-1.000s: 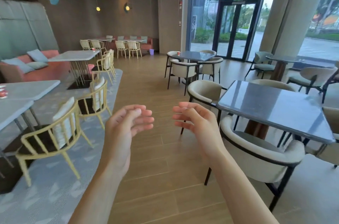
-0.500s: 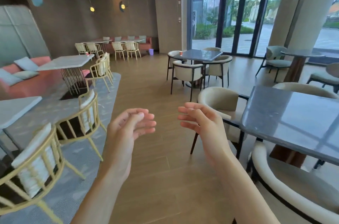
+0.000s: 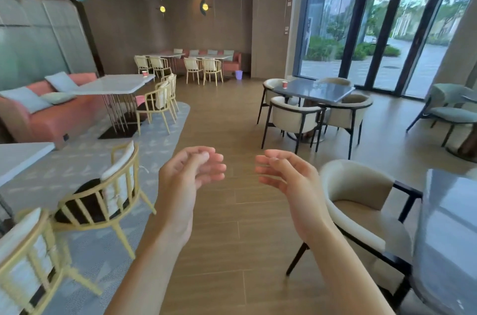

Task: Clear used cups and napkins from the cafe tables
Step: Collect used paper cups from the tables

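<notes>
My left hand and my right hand are raised in front of me over the wooden floor, palms facing each other, fingers loosely curved and holding nothing. A small red cup stands on the near left corner of a dark grey table ahead on the right. Another red cup stands on the far end of a white table ahead on the left. Both cups are far from my hands. No napkin shows.
Cream armchairs ring the dark table. A closer armchair and grey table are at my right. Yellow-framed chairs and a grey rug lie left, with a pink sofa. A purple bin stands at the back.
The view has advanced along the wooden aisle, so the dark table with the red cup is closer and the near grey table has slid off to the right. My hands keep their pose.
</notes>
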